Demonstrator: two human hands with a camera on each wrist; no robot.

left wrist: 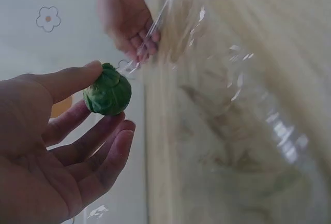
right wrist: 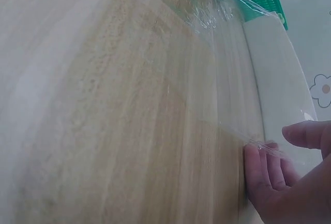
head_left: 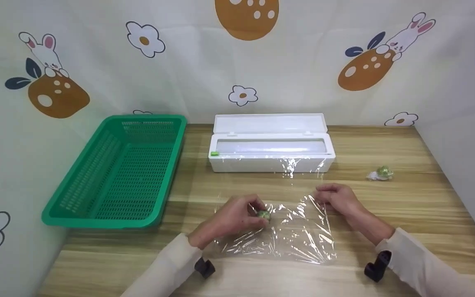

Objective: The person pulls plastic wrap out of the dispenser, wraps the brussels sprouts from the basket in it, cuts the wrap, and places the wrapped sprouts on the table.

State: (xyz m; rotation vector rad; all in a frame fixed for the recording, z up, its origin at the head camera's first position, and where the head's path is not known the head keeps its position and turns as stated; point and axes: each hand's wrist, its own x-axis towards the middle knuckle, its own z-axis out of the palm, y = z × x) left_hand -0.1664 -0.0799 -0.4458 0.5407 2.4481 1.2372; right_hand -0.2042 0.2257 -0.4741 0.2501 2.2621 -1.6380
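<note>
The left hand [head_left: 237, 216] pinches a small green sprout [head_left: 264, 215] between thumb and fingers, over a sheet of plastic wrap [head_left: 295, 231]. The right hand [head_left: 340, 200] touches the wrap's edge with loose fingers, its thumb apart from them. Beyond both hands, the wrap reaches a white box [head_left: 270, 166] with its lid [head_left: 270, 123] raised. A green basket [head_left: 97, 223] stands left of the left hand; past the right hand, a plastic-covered ball [head_left: 384, 172] lies on the worktop [head_left: 386, 142].

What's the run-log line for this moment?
left hand: pinching green sprout | right hand: at edge of clear film | film: drawn from open white box | second green piece: on table
</note>
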